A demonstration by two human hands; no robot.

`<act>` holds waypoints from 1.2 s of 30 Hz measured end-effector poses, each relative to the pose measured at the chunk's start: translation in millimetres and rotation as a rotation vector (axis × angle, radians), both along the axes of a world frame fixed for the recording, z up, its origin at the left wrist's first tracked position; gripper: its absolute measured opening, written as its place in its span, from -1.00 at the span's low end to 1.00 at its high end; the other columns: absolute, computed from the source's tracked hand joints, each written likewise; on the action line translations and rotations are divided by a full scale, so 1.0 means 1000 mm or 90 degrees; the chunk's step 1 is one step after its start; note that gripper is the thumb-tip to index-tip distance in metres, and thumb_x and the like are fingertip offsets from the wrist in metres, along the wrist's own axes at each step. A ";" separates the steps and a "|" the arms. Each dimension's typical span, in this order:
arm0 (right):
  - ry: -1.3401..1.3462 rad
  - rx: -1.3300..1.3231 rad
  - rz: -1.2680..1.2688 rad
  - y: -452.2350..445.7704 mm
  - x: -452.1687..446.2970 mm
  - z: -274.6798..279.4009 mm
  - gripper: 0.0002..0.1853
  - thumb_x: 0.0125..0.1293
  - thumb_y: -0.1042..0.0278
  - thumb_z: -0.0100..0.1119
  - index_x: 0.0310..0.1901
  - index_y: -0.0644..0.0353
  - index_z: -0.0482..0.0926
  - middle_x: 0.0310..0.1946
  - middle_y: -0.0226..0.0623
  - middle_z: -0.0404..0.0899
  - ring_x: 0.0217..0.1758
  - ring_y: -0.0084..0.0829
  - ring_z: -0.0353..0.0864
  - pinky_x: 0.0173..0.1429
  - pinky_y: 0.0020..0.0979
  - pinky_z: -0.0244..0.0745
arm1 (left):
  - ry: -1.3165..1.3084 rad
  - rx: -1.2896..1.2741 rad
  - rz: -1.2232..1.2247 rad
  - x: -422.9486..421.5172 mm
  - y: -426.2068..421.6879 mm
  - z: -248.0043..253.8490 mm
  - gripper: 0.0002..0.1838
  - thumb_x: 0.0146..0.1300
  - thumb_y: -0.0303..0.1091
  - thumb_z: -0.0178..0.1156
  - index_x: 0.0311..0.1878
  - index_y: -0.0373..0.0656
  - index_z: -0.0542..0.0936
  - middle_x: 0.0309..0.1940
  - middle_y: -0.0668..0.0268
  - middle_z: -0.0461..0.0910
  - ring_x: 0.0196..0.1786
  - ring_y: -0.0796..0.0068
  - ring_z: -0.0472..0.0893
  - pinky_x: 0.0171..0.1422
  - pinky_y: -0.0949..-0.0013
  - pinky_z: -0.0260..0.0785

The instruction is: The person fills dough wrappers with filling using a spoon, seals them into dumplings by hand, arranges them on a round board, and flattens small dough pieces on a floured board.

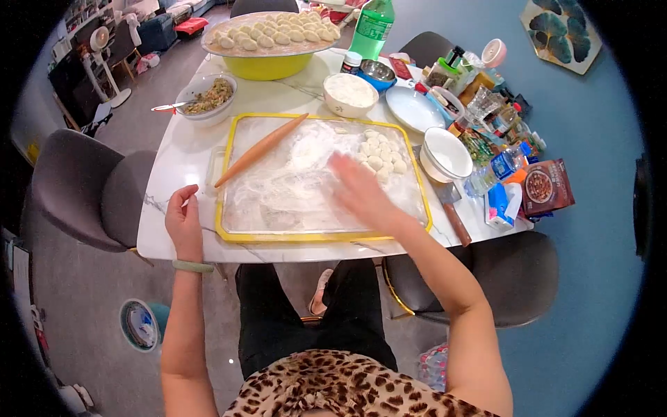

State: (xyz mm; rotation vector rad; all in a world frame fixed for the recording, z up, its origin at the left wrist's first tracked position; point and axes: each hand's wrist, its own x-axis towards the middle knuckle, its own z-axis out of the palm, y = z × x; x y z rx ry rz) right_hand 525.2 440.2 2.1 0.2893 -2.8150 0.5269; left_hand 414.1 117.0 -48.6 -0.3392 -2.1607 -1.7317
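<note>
My right hand (361, 194), smeared by motion, stretches flat over the floured board (257, 226) with the yellow rim. Close to its fingers lie a patch of white flour (313, 149) and several small round dough pieces (379, 154). My left hand (183, 221) is at the table's front left edge, beside the board, its fingers loosely bent and nothing visible in them. A wooden rolling pin (260, 150) rests slantwise across the board's left part, apart from both hands.
Dumplings fill a round tray (215, 43) on a yellow basin (267, 66). Nearby stand a filling bowl (226, 108) and a flour bowl (351, 108). A cleaver (455, 219), a white bowl (446, 156), bottles and boxes occupy the right side. Chairs (90, 184) flank the table.
</note>
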 end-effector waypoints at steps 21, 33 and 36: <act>-0.112 -0.322 -0.273 0.100 0.055 -0.001 -0.68 0.07 0.31 0.28 -0.12 0.23 0.59 -0.32 -0.26 0.62 -0.26 -0.46 0.58 -0.11 -0.45 0.48 | 0.000 -0.038 0.001 0.004 0.001 0.005 -0.83 0.27 -0.49 0.04 -0.13 -0.27 0.57 -0.21 0.32 0.59 -0.16 0.58 0.51 -0.08 0.49 0.35; 0.076 0.110 -0.238 0.059 0.023 0.014 -0.78 0.10 0.35 0.16 -0.22 0.23 0.60 -0.29 -0.11 0.59 -0.21 -0.17 0.59 -0.10 -0.25 0.47 | -0.015 -0.004 -0.008 0.000 0.001 0.002 -0.83 0.30 -0.47 0.03 -0.13 -0.27 0.56 -0.21 0.36 0.58 -0.19 0.61 0.48 -0.08 0.51 0.33; -0.016 -0.058 -0.275 0.050 0.026 0.013 -0.79 0.10 0.36 0.16 -0.22 0.22 0.60 -0.30 -0.13 0.58 -0.26 -0.17 0.60 -0.14 -0.26 0.48 | -0.016 -0.006 -0.006 0.005 0.003 0.007 -0.83 0.29 -0.48 0.03 -0.13 -0.28 0.56 -0.21 0.36 0.57 -0.18 0.63 0.48 -0.07 0.52 0.33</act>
